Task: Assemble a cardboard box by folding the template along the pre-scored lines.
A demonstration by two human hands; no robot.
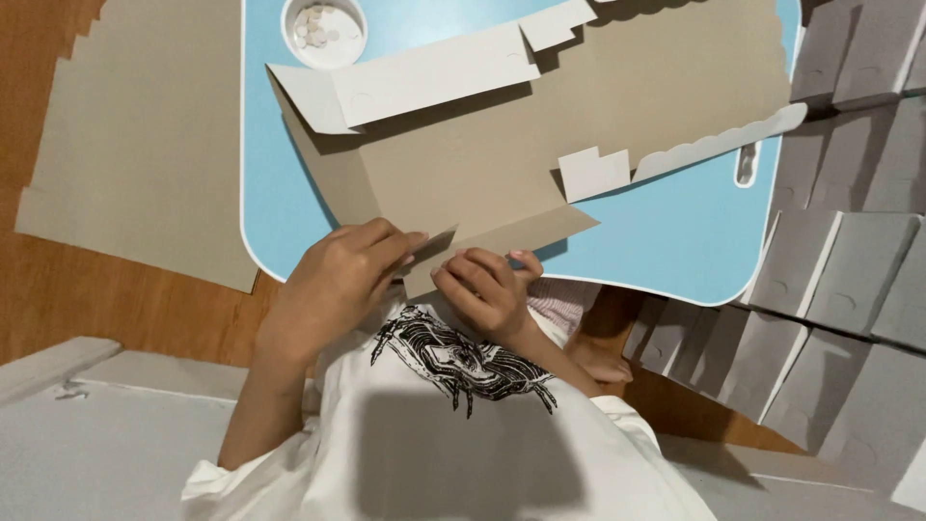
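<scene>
Grip: your left hand and right hand each pinch the near flap of the flat cardboard box blank, lower centre of the frame, on the blue tabletop. Crease along the scored line, pressing evenly.

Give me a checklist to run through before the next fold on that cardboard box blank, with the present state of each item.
1. Left hand on the near flap of the cardboard blank: ok.
2. Right hand gripping the same flap edge: ok.
3. Blank resting on the blue table: ok.
4. White bowl of small discs apart from the hands: ok.
5. Far white flaps raised: ok.
6. Crease under the fingers aligned: cannot tell.
</scene>
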